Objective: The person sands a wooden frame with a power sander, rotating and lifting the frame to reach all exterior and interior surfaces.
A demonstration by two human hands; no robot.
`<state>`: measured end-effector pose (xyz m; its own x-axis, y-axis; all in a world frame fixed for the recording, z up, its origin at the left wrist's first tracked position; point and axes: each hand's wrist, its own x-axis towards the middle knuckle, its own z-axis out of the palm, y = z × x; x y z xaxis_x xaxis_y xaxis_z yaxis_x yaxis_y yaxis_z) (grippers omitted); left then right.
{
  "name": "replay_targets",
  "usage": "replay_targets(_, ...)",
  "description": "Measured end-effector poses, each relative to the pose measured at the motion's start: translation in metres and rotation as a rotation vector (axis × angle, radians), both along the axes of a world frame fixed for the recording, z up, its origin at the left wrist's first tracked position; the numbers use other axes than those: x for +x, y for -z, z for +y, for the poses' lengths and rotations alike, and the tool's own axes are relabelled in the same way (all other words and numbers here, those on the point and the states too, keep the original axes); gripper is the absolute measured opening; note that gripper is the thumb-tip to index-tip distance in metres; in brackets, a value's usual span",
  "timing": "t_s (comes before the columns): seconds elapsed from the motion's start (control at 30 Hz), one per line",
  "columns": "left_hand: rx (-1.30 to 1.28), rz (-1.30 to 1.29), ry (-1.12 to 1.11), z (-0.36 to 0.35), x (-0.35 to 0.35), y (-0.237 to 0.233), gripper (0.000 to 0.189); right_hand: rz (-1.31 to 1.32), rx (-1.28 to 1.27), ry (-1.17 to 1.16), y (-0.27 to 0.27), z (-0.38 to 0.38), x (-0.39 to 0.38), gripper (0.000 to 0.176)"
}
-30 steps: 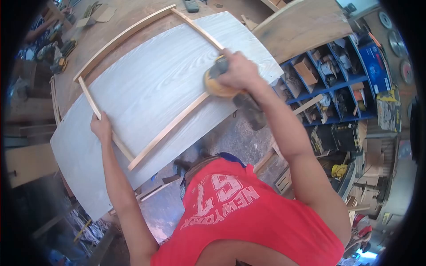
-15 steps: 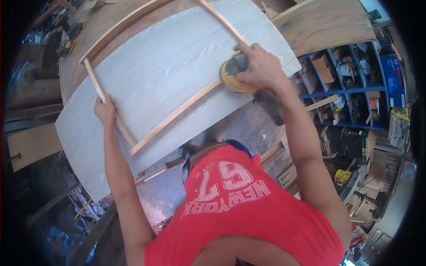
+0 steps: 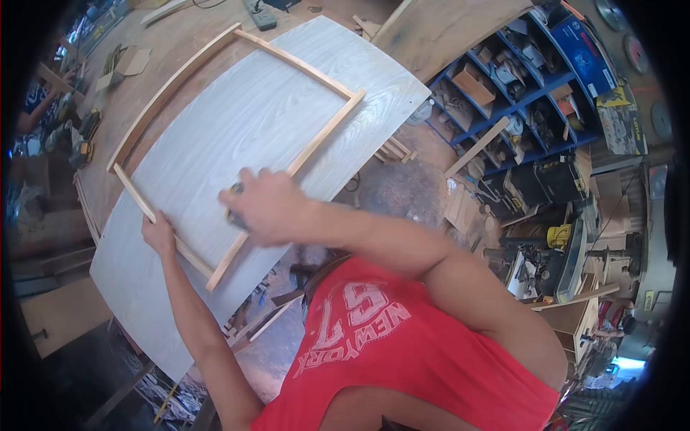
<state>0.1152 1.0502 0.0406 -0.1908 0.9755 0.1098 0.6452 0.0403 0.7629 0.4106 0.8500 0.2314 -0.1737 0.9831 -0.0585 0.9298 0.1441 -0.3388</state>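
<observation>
A rectangular wooden frame (image 3: 327,138), made of thin strips with one curved long side, lies over a pale wood-grained panel (image 3: 230,136). My left hand (image 3: 159,234) grips the frame's short left strip, its fingers wrapped around the wood. On the near long strip, toward its left end, my right hand (image 3: 273,207) is closed over a yellow and black power sander (image 3: 235,207). The hand is smeared by motion and covers most of the sander.
Beneath the panel spreads a brown worktable (image 3: 194,36). At right stands a blue shelf unit (image 3: 496,154) with filled compartments and a blue box (image 3: 582,57) on top. A cardboard piece (image 3: 133,63) and a yellow-black tool (image 3: 84,147) lie to the left.
My right hand has carried the sander from the frame's right corner leftward along the near strip. My left hand keeps its grip on the left strip. The whole view has shifted and turned.
</observation>
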Motion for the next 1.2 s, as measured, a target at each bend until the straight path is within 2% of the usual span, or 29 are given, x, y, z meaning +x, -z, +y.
replay_targets(0.1,0.005,0.019,-0.003,0.002,-0.003,0.006,0.030,-0.079,-0.081,0.220,-0.005,0.007,0.063,0.072)
replay_targets(0.3,-0.009,0.023,-0.024,-0.002,0.004,-0.004,0.028,-0.130,-0.079,0.570,-0.005,0.027,0.223,0.076)
replay_targets(0.47,-0.010,-0.039,-0.050,-0.002,0.003,-0.001,0.025,-0.068,-0.098,0.586,-0.007,0.049,0.312,0.076)
replay_targets(0.6,-0.040,-0.096,-0.023,-0.001,-0.002,0.002,0.024,-0.094,-0.209,0.528,-0.016,0.051,0.307,0.081)
replay_targets(0.67,-0.051,-0.153,-0.022,-0.002,0.000,0.002,0.023,-0.099,-0.139,0.408,-0.009,0.050,0.306,0.075)
replay_targets(0.77,-0.034,-0.181,-0.067,-0.018,0.011,-0.019,0.023,-0.107,-0.132,0.381,-0.009,0.048,0.300,0.073)
replay_targets(0.83,0.089,-0.109,-0.033,-0.018,0.011,-0.025,0.023,-0.133,-0.115,0.379,-0.012,0.044,0.281,0.072)
replay_targets(1.03,-0.035,0.074,-0.061,-0.005,0.007,-0.011,0.028,-0.070,0.002,0.244,-0.003,0.005,0.163,0.072)
replay_targets(1.07,-0.024,0.183,-0.064,0.000,0.004,-0.007,0.034,-0.039,0.014,0.202,0.001,-0.004,0.136,0.068)
replay_targets(1.17,0.044,0.309,-0.033,0.001,0.004,-0.010,0.038,0.111,0.129,0.041,0.024,-0.034,0.062,0.058)
replay_targets(1.2,0.019,0.284,-0.042,0.002,0.005,-0.011,0.039,0.142,0.162,0.026,0.035,-0.042,0.036,0.059)
